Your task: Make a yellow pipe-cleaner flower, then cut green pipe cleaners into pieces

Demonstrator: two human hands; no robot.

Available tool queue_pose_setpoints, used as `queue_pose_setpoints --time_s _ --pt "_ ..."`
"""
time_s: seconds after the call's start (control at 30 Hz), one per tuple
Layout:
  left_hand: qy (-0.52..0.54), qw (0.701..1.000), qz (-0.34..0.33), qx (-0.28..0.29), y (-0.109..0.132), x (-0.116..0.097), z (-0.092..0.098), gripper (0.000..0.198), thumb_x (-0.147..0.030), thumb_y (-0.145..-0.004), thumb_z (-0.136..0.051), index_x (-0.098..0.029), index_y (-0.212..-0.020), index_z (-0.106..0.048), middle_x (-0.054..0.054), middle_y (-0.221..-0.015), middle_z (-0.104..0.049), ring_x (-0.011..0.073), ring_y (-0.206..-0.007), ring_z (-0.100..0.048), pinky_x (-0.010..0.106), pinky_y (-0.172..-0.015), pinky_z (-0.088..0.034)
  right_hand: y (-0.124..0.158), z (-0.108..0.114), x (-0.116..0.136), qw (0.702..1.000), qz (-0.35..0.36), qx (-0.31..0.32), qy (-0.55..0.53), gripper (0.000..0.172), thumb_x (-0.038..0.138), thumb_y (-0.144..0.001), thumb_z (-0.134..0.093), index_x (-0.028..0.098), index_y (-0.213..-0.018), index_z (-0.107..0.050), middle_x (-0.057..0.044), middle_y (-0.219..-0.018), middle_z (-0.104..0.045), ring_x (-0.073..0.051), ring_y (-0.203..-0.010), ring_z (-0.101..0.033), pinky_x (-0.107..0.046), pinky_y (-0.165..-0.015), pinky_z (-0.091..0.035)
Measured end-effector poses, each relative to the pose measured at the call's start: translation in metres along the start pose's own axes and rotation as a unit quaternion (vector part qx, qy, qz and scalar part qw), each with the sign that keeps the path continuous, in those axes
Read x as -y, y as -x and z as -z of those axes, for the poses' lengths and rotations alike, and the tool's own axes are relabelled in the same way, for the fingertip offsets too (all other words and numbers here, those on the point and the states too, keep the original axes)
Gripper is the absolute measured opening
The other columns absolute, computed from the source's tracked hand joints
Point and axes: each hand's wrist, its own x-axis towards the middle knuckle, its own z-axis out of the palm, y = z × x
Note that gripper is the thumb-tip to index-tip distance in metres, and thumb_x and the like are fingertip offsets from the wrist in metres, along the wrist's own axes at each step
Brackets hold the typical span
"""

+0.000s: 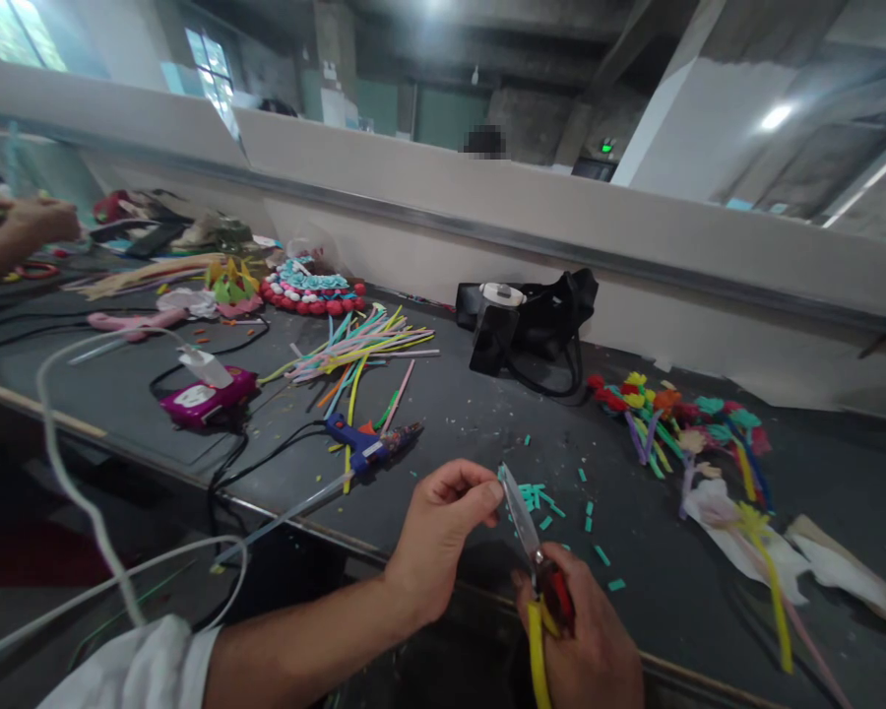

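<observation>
My right hand [587, 630] is wrapped round the handles of a pair of scissors [523, 517] with red and yellow grips. The blades point up and away from me, close to my left fingertips. My left hand [447, 522] is closed in a pinch on a small teal strip [501, 473], which is mostly hidden by the fingers and the blade tip. Beyond the blades, several short teal cut pieces [536, 495] lie scattered on the dark table [458, 414].
Left of my hands lies a blue glue gun [369, 443], near a pile of coloured strips [361, 345] and a purple power strip [207, 394]. A black bag [553, 320] stands at the back. Colourful flowers [657, 399] lie right. Another person's hand [44, 219] shows far left.
</observation>
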Motion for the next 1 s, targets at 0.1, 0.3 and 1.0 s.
queue_pose_setpoints --time_s 0.1,0.3,1.0 --pt "-0.003 1.000 0.000 0.002 -0.0004 -0.0004 0.0002 0.012 -0.024 -0.071 -0.071 -0.014 -0.070 -0.065 -0.001 -0.064 -0.058 0.0093 -0.060 -0.048 0.022 -0.062 -0.039 -0.0005 0.0006 -0.0007 1.000 0.007 -0.004 0.008 0.033 0.046 -0.090 -0.050 0.019 -0.108 -0.057 -0.005 -0.088 -0.072 -0.016 -0.071 -0.071 -0.022 -0.058 -0.053" --pt "-0.002 1.000 0.004 0.006 -0.0019 0.0007 0.0017 0.012 -0.024 -0.071 -0.072 -0.014 -0.069 -0.065 0.001 -0.065 -0.060 0.0100 -0.060 -0.049 0.023 -0.061 -0.040 0.0028 0.0001 -0.0031 1.000 0.016 -0.011 0.006 0.036 0.048 -0.089 -0.051 0.017 -0.107 -0.059 -0.006 -0.088 -0.073 -0.017 -0.072 -0.071 -0.023 -0.059 -0.053" --pt "0.008 0.999 0.031 0.023 -0.0012 0.0004 0.0007 0.012 -0.024 -0.071 -0.070 -0.014 -0.068 -0.065 -0.002 -0.057 -0.055 0.0083 -0.056 -0.047 0.022 -0.061 -0.038 0.0001 0.0068 0.0012 0.993 -0.069 0.036 -0.094 0.035 0.050 -0.085 -0.057 0.019 -0.102 -0.061 -0.003 -0.075 -0.074 -0.017 -0.059 -0.071 -0.020 -0.047 -0.051"
